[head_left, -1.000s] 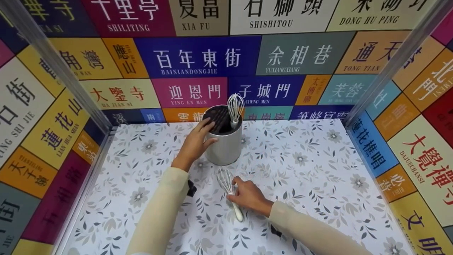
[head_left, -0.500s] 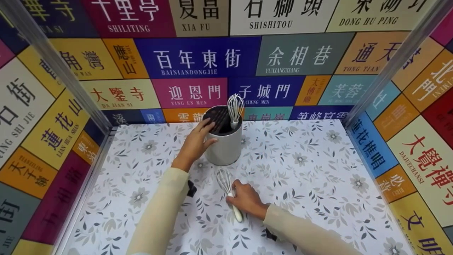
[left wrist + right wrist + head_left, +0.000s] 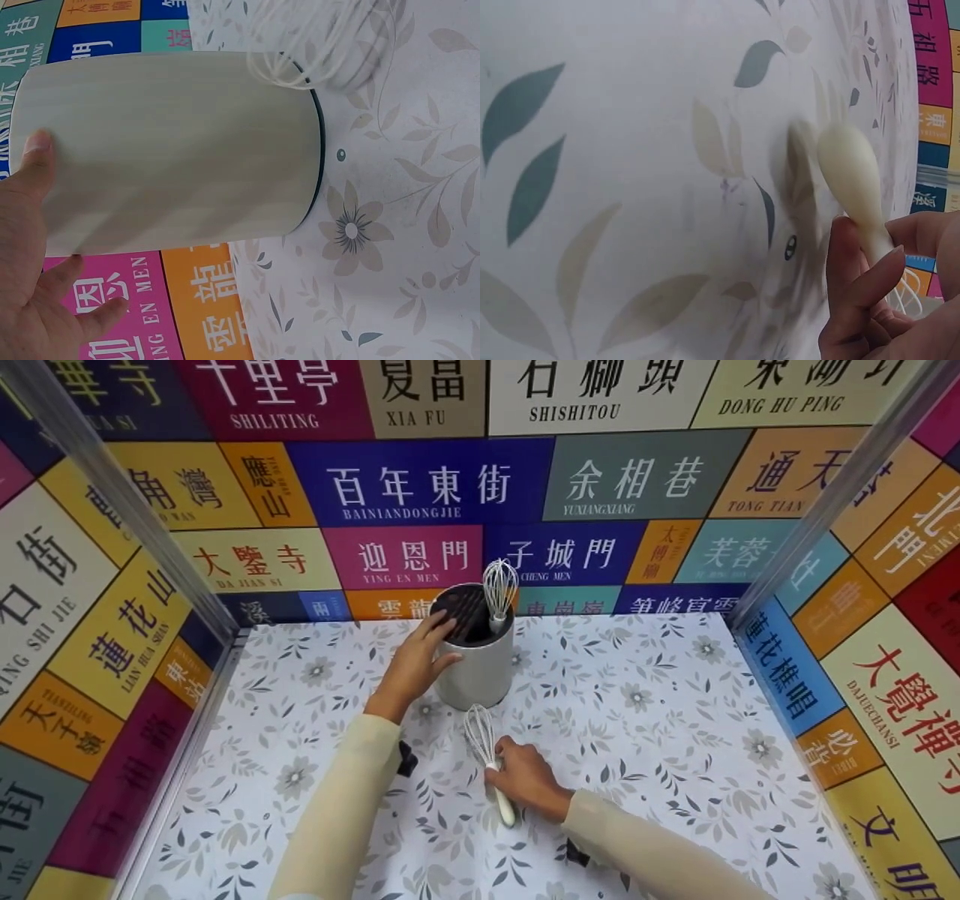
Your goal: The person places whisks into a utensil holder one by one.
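My right hand point(image 3: 527, 776) pinches a small white whisk point(image 3: 504, 804) by its handle, just below the wires. In the right wrist view the whisk's rounded handle end point(image 3: 849, 169) sticks out from the fingers above the cloth, with its shadow beside it. Farther back stands a grey round utensil holder point(image 3: 480, 679) with a black slotted insert. A second wire whisk point(image 3: 499, 589) stands in it, wires up. My left hand point(image 3: 411, 664) grips the holder's left side at the rim, its thumb on the grey wall point(image 3: 180, 150).
A white cloth with grey leaves and flowers point(image 3: 637, 772) covers the table. Walls of coloured sign panels point(image 3: 420, 480) enclose the back and both sides. Clear corner posts point(image 3: 810, 517) rise at the back.
My right hand has closed on the whisk's handle and brought the whisk up slightly, its wire end shifting toward the holder. The left hand and the holder have stayed put.
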Tool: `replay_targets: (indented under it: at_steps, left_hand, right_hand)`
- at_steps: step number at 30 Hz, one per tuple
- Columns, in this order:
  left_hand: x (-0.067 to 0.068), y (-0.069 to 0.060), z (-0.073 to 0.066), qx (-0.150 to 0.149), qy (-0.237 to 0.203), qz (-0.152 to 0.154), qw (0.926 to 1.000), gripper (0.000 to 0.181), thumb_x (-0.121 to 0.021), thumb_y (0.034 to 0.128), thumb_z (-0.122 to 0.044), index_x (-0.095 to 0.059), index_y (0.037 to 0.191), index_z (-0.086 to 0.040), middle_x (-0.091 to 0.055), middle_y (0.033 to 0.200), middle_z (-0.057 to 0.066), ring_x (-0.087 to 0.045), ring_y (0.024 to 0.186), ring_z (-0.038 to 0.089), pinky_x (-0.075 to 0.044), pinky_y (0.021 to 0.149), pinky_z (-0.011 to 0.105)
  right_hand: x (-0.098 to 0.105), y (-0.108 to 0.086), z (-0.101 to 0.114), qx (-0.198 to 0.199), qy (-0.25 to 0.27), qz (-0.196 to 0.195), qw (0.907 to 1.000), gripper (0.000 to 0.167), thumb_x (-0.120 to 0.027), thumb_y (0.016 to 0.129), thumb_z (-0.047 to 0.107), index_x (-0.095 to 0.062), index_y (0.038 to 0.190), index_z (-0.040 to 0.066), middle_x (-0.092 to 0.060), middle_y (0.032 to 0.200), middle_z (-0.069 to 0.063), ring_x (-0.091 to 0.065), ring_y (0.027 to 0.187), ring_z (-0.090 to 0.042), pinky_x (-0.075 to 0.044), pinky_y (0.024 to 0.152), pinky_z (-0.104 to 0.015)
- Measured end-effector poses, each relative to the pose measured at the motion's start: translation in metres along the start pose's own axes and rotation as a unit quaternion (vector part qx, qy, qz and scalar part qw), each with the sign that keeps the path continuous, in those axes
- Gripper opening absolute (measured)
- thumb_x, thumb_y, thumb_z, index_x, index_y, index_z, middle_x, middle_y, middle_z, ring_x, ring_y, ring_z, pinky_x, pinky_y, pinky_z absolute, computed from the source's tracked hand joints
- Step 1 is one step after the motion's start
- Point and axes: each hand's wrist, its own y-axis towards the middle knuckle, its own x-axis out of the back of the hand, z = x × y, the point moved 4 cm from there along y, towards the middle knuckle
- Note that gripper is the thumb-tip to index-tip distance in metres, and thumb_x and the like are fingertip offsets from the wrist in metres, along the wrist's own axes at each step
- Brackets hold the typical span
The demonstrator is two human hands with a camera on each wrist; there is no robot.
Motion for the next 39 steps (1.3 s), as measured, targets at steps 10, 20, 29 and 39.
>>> replay_targets:
  at_steps: [10,20,29,39]
  left_hand:
    - [0.0,0.001,0.0,0.0,0.006,-0.003,1.0,0.066,-0.068,0.097,-0.04,-0.046,0.155,-0.017,-0.034,0.166,0.005,-0.043,0.147,0.032,-0.037,0.121,0.049]
    - [0.0,0.002,-0.001,-0.005,0.01,-0.005,0.9999,0.066,-0.067,0.0972,-0.04,-0.046,0.155,-0.017,-0.035,0.166,0.006,-0.043,0.147,0.032,-0.037,0.121,0.049]
    - [0.0,0.001,0.0,-0.003,0.006,-0.001,1.0,0.066,-0.066,0.0978,-0.041,-0.045,0.156,-0.017,-0.034,0.166,0.006,-0.043,0.147,0.032,-0.037,0.121,0.049]
    - [-0.001,0.001,0.001,-0.003,0.007,0.001,1.0,0.066,-0.066,0.0976,-0.041,-0.045,0.156,-0.018,-0.034,0.166,0.005,-0.043,0.147,0.032,-0.038,0.12,0.049]
  right_hand:
    - [0.024,0.0,0.009,0.018,0.035,-0.006,0.9992,0.033,-0.071,0.084,0.028,-0.061,0.112,0.014,-0.066,0.069,0.007,-0.058,0.059,-0.008,-0.048,0.053,-0.029]
    - [0.058,0.005,0.021,0.047,0.078,-0.036,0.9952,0.031,-0.072,0.086,0.025,-0.06,0.113,0.017,-0.071,0.072,0.008,-0.061,0.06,-0.006,-0.052,0.059,-0.029]
    - [0.092,0.015,0.031,0.048,0.11,-0.068,0.9905,0.032,-0.071,0.09,0.028,-0.059,0.118,0.018,-0.074,0.081,0.006,-0.064,0.056,-0.006,-0.057,0.065,-0.034]
    - [0.131,0.032,0.048,0.067,0.145,-0.106,0.9814,0.035,-0.071,0.091,0.025,-0.058,0.122,0.016,-0.072,0.089,0.0,-0.067,0.056,-0.013,-0.055,0.053,-0.032]
